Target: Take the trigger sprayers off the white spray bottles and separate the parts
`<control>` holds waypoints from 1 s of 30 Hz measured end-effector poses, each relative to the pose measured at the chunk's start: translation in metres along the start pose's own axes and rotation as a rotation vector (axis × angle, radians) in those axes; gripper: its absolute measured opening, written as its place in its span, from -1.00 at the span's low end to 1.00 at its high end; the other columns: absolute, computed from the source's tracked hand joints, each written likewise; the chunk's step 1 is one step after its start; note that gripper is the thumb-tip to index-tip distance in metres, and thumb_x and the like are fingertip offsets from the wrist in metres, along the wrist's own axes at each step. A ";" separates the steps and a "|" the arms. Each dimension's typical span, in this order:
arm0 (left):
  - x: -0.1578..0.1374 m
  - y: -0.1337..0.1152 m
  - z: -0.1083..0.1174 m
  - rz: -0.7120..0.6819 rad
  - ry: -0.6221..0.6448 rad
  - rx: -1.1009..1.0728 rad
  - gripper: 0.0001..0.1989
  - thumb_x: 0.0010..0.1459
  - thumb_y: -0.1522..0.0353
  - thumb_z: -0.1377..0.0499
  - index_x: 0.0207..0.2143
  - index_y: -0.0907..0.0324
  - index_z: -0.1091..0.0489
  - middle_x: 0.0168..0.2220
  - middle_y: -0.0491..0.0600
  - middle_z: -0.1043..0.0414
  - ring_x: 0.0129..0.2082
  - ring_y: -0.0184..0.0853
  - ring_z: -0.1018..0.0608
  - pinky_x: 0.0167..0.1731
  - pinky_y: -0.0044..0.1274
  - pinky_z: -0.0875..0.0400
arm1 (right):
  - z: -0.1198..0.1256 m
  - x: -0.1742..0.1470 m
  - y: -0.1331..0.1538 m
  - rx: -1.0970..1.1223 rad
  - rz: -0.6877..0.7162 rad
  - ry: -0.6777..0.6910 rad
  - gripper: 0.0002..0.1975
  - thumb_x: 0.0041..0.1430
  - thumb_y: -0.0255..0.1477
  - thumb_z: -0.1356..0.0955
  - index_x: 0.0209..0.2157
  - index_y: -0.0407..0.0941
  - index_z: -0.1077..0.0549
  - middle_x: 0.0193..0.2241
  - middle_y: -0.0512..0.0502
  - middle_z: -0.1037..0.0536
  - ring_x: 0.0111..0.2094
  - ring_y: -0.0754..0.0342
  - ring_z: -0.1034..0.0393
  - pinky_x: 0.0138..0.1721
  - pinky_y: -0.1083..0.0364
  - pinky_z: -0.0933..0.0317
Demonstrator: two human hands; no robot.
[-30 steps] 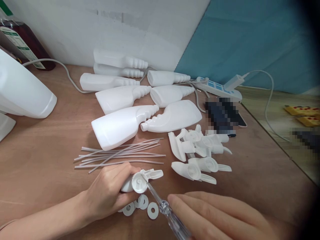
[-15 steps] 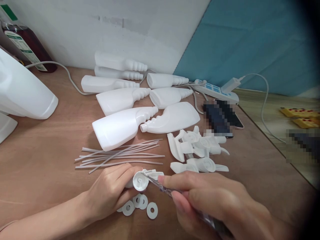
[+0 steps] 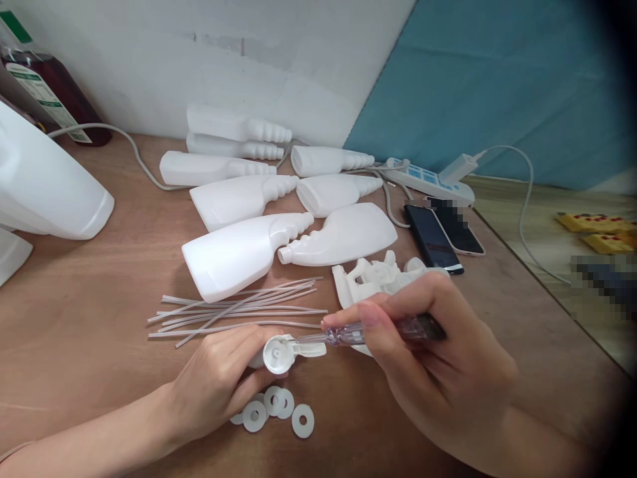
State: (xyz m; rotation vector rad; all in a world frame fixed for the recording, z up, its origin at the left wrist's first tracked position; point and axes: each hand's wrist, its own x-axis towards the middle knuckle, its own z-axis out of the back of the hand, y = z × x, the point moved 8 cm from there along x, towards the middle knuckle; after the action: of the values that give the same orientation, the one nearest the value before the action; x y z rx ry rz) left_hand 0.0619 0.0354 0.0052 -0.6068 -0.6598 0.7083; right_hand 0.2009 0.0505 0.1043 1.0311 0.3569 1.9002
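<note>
My left hand (image 3: 223,375) is closed around a white trigger spray head (image 3: 279,354), its round cap opening turned toward me and its lever pointing right. In my right hand (image 3: 428,358) is a screwdriver (image 3: 343,334) with a clear purple-tinted handle and a dark end, held almost level. The thin metal tip reaches the upper right rim of the cap; whether it is inside the rim I cannot tell. Just below the left hand lie several flat white washers (image 3: 302,421). Behind my right hand are more spray heads (image 3: 368,279), partly covered by it.
Thin clear tubes (image 3: 233,311) lie beyond my left hand. Several empty-looking white bottles (image 3: 233,255) rest on their sides behind them. Two phones (image 3: 432,239) and a power strip (image 3: 428,180) with cables sit at the right back. Large white containers (image 3: 44,179) stand at left.
My right hand has moved up and tilted the screwdriver from a steep slant to nearly level, now covering part of the spray heads. The left hand stays almost in place.
</note>
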 end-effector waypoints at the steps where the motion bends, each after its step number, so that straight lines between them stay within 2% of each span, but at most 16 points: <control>1: 0.000 0.000 0.000 -0.001 -0.001 0.001 -0.75 0.15 0.46 -0.08 -0.09 0.22 -0.24 -0.31 -0.02 -0.46 -0.36 -0.37 -0.50 -0.34 -0.59 -0.39 | 0.001 0.000 0.001 -0.003 0.001 -0.002 -0.88 0.13 -0.58 -0.27 -0.42 -0.09 -0.24 -0.54 0.05 -0.51 -0.60 0.20 -0.40 -0.66 0.27 -0.26; 3: -0.001 0.000 -0.001 -0.016 0.005 -0.005 -0.75 0.15 0.48 -0.07 -0.09 0.22 -0.24 -0.29 -0.01 -0.46 -0.33 -0.38 -0.50 -0.32 -0.60 -0.39 | 0.000 0.000 0.007 -0.018 0.022 0.035 -0.87 0.12 -0.59 -0.27 -0.41 -0.07 -0.25 -0.54 0.04 -0.52 -0.58 0.19 -0.42 -0.63 0.26 -0.29; 7: -0.003 -0.004 -0.001 -0.073 -0.008 -0.004 -0.73 0.14 0.53 -0.04 -0.08 0.25 -0.23 -0.25 0.02 -0.45 -0.29 -0.37 -0.50 -0.30 -0.60 -0.38 | -0.013 -0.003 0.025 0.004 0.196 0.284 -0.84 0.10 -0.62 -0.26 -0.42 -0.07 -0.29 -0.51 0.06 -0.53 -0.58 0.23 -0.41 -0.56 0.28 -0.32; 9: -0.003 -0.004 -0.002 -0.081 0.000 0.005 -0.71 0.13 0.55 -0.04 -0.07 0.25 -0.23 -0.24 0.04 -0.45 -0.28 -0.35 -0.49 -0.30 -0.57 -0.38 | -0.011 0.000 0.019 0.022 0.161 0.260 -0.85 0.11 -0.61 -0.26 -0.43 -0.07 -0.26 -0.53 0.07 -0.52 -0.60 0.24 -0.39 -0.60 0.29 -0.29; 12: -0.003 -0.002 -0.003 -0.068 0.019 -0.002 -0.69 0.13 0.55 -0.03 -0.05 0.25 -0.23 -0.23 0.05 -0.45 -0.28 -0.33 -0.49 -0.30 -0.55 -0.38 | -0.006 0.006 -0.006 0.064 -0.012 0.132 -0.85 0.15 -0.56 -0.26 -0.44 -0.08 -0.20 -0.57 0.07 -0.49 -0.65 0.25 -0.34 -0.67 0.27 -0.22; 15: -0.001 -0.001 -0.003 -0.045 0.024 -0.028 -0.71 0.14 0.54 -0.05 -0.06 0.23 -0.25 -0.24 0.03 -0.45 -0.30 -0.36 -0.49 -0.30 -0.57 -0.38 | -0.010 0.007 -0.020 0.108 -0.093 0.116 -0.86 0.17 -0.55 -0.24 -0.44 -0.09 -0.20 -0.57 0.06 -0.48 -0.67 0.26 -0.29 -0.70 0.27 -0.17; 19: 0.000 -0.001 -0.002 -0.037 0.010 -0.010 -0.71 0.14 0.54 -0.05 -0.06 0.24 -0.25 -0.25 0.02 -0.44 -0.29 -0.36 -0.48 -0.29 -0.57 -0.38 | -0.010 0.003 -0.011 0.129 -0.028 0.110 -0.87 0.15 -0.58 -0.25 -0.40 -0.09 -0.21 -0.54 0.05 -0.49 -0.69 0.28 -0.25 -0.71 0.27 -0.14; 21: 0.000 -0.002 -0.002 -0.047 0.005 0.007 -0.71 0.13 0.55 -0.03 -0.07 0.24 -0.26 -0.27 0.02 -0.44 -0.31 -0.35 -0.48 -0.32 -0.56 -0.38 | -0.010 0.000 -0.001 0.135 0.033 0.121 -0.85 0.13 -0.60 -0.26 -0.39 -0.08 -0.20 -0.52 0.05 -0.50 -0.67 0.25 -0.30 -0.69 0.26 -0.17; 23: -0.001 -0.004 -0.002 -0.067 0.004 0.025 -0.70 0.11 0.57 -0.01 -0.08 0.25 -0.26 -0.28 0.03 -0.43 -0.33 -0.34 -0.47 -0.35 -0.56 -0.38 | -0.011 -0.001 0.002 0.154 0.035 0.144 -0.85 0.14 -0.60 -0.25 -0.40 -0.08 -0.20 -0.51 0.04 -0.51 -0.63 0.23 -0.35 -0.66 0.25 -0.20; 30: -0.002 -0.004 -0.002 -0.066 -0.006 0.026 -0.69 0.11 0.57 -0.02 -0.07 0.25 -0.26 -0.28 0.04 -0.42 -0.33 -0.34 -0.47 -0.35 -0.56 -0.37 | -0.023 0.005 -0.036 0.388 -0.338 0.165 -0.84 0.24 -0.46 -0.21 -0.44 -0.09 -0.16 -0.54 0.06 -0.50 -0.55 0.23 -0.43 -0.53 0.27 -0.35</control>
State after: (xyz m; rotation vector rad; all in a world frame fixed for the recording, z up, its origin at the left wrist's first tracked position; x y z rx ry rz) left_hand 0.0638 0.0312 0.0060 -0.5567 -0.6724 0.6563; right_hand 0.2032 0.0777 0.0707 0.9863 0.9632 1.6444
